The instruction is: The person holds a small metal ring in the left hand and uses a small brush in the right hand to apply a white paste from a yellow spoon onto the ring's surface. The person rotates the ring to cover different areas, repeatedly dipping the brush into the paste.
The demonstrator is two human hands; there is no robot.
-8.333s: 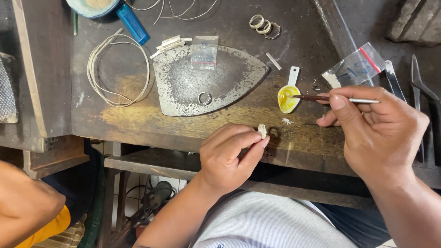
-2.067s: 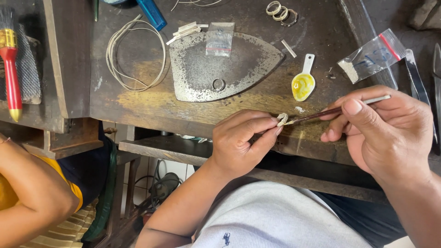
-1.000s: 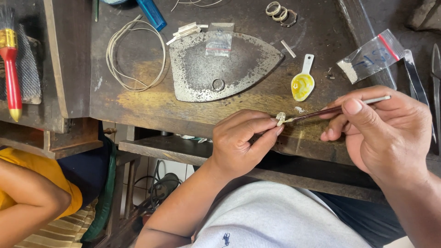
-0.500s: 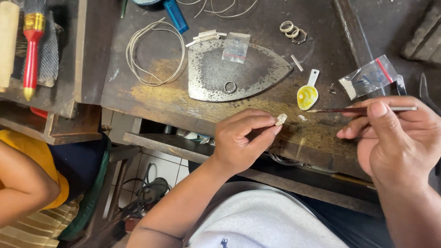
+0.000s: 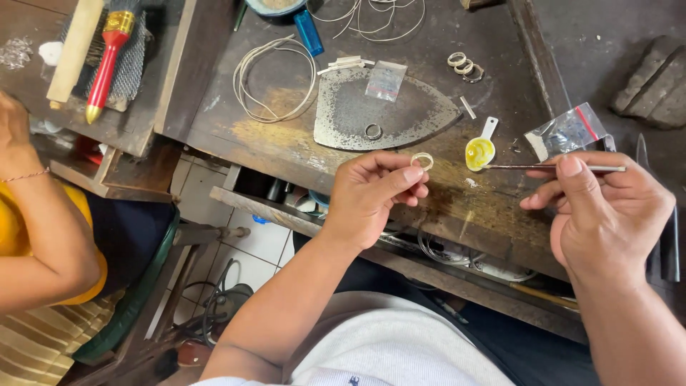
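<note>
Pinching round metal ring (image 5: 421,161), thin brush (image 5: 550,167)

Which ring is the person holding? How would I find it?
Start at the big grey iron-shaped plate on the workbench. Just below its lower edge, the left hand pinches a small pale ring. It alone is lifted in fingertips; the other rings lie flat.

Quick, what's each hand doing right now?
Left hand: closed, pinching a small ring at its fingertips.
Right hand: closed on a thin brush, tip at the yellow spoon.
</note>
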